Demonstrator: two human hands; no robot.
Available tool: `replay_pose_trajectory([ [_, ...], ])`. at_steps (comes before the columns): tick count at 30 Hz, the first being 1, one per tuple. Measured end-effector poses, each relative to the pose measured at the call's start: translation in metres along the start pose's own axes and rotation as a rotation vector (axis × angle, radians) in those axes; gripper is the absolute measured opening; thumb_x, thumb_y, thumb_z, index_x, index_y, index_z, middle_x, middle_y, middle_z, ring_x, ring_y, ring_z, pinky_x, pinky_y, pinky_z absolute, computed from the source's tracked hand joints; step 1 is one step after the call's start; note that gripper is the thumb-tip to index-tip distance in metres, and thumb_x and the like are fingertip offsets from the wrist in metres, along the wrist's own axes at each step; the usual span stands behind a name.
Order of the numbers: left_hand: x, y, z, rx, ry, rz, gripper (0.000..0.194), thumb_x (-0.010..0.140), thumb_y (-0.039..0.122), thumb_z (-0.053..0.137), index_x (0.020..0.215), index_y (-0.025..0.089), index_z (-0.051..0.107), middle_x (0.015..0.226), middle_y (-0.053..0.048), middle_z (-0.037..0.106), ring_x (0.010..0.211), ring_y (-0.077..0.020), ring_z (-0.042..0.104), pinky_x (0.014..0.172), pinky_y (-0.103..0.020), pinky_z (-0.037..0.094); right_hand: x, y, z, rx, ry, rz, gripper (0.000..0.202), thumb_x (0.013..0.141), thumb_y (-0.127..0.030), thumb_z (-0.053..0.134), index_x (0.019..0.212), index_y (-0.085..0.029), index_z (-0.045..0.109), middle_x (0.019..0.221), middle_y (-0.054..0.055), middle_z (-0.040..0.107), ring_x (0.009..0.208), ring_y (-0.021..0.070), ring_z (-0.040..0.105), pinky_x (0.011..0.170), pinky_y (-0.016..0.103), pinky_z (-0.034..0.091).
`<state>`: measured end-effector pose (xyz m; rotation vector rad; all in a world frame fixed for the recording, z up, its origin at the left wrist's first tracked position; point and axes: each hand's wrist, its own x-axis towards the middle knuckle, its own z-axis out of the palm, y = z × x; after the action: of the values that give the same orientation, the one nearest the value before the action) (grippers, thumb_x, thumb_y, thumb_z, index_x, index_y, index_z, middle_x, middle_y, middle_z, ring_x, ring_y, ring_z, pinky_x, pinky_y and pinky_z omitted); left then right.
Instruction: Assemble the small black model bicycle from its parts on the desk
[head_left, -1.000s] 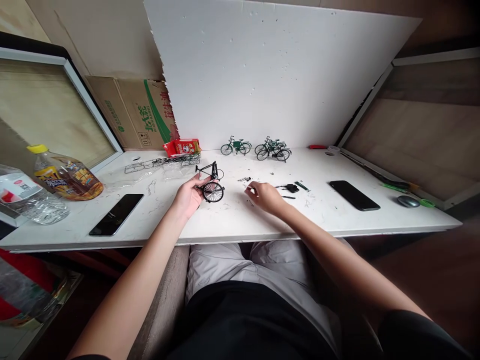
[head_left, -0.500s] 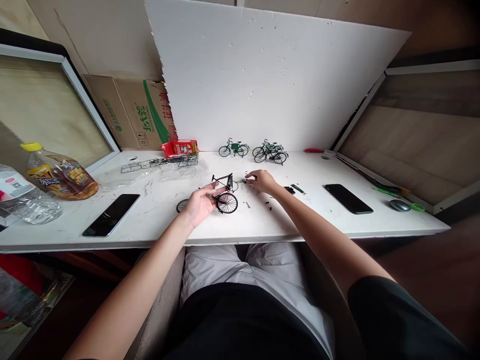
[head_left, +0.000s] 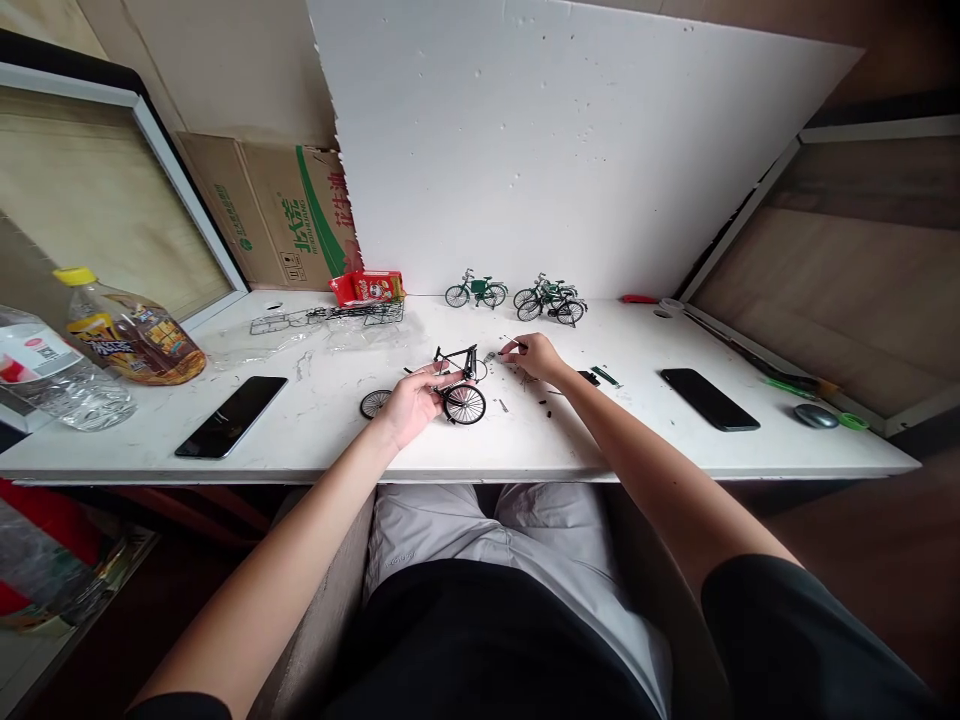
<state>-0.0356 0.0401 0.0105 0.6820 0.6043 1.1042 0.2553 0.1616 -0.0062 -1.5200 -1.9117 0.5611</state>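
My left hand [head_left: 416,408] is closed around a black miniature bicycle frame [head_left: 456,357], tilted just above the table. A spoked wheel [head_left: 464,404] is on the frame's near end, in front of my fingertips. Another spoked wheel [head_left: 374,403] lies left of that hand; I cannot tell whether it is attached. To the right of the frame, my right hand [head_left: 534,355] pinches a small, thin dark part [head_left: 514,344] between thumb and fingertips. Tiny dark loose pieces [head_left: 547,408] and a small pale piece [head_left: 504,405] lie on the white table [head_left: 480,450] between and below my hands.
Green miniature bicycles [head_left: 475,291] and a black one [head_left: 563,311] stand at the back. Behind the left hand are a black parts sprue [head_left: 319,316] and a red packet [head_left: 371,287]. Two phones [head_left: 231,417], bottles [head_left: 135,335] and a mouse [head_left: 816,416] lie toward the sides.
My right hand has lifted slightly off the table, and a thin dark part now shows in its fingertips. My left hand keeps its hold on the bicycle frame. The camera view has shifted a little.
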Motion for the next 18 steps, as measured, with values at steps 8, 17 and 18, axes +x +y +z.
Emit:
replay_pose_trajectory([
  [8, 0.0, -0.002, 0.001, -0.01, 0.01, 0.057, 0.032, 0.076, 0.006, 0.074, 0.106, 0.014, 0.066, 0.109, -0.016, 0.082, 0.107, -0.0283, 0.08, 0.098, -0.037, 0.056, -0.023, -0.028, 0.003, 0.185, 0.097, -0.077, 0.047, 0.087, -0.061, 0.077, 0.103, -0.016, 0.076, 0.064, -0.005, 0.045, 0.059, 0.0122, 0.033, 0.058, 0.029, 0.026],
  [17, -0.005, -0.014, 0.012, 0.065, 0.062, 0.096, 0.039, 0.074, 0.007, 0.086, 0.107, 0.015, 0.067, 0.105, -0.013, 0.082, 0.097, -0.0226, 0.079, 0.091, -0.033, 0.054, -0.098, -0.078, 0.019, 0.372, 0.055, -0.318, 0.039, 0.094, -0.057, 0.076, 0.101, -0.019, 0.079, 0.092, 0.007, 0.076, 0.075, 0.0191, 0.06, 0.068, 0.031, 0.045],
  [18, -0.005, -0.016, 0.014, 0.067, 0.077, 0.104, 0.041, 0.073, 0.007, 0.087, 0.107, 0.015, 0.067, 0.104, -0.012, 0.082, 0.095, -0.0217, 0.079, 0.09, -0.033, 0.054, -0.102, -0.079, 0.021, 0.361, 0.054, -0.326, 0.036, 0.095, -0.054, 0.075, 0.101, -0.019, 0.079, 0.092, 0.007, 0.077, 0.076, 0.0192, 0.061, 0.069, 0.03, 0.045],
])
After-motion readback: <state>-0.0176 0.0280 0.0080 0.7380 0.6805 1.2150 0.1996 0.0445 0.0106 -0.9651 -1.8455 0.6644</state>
